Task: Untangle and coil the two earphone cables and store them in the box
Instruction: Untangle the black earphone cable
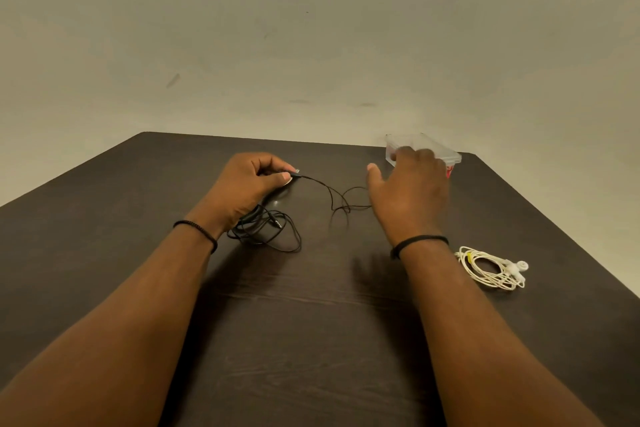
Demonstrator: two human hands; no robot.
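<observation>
Your left hand [247,184], center-left of frame, has its fingers curled, w/ thumb and forefinger pinching the black earphone cable [266,229] near one end. Rest of that cable lies partly looped under your left wrist and trails right across the dark table [311,340]. Your right hand [408,191], center-right, hovers w/ fingers loosely spread, gripping nothing. Coiled white earphones [491,269] lie at right, well apart from the black ones. Clear plastic box [436,146] sits upper right, just behind your right fingers.

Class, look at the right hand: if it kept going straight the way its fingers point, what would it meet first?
Most likely the clear plastic box at the table's far edge. The right hand is open, fingers aimed at it; whether they already touch it is unclear from this view.
</observation>
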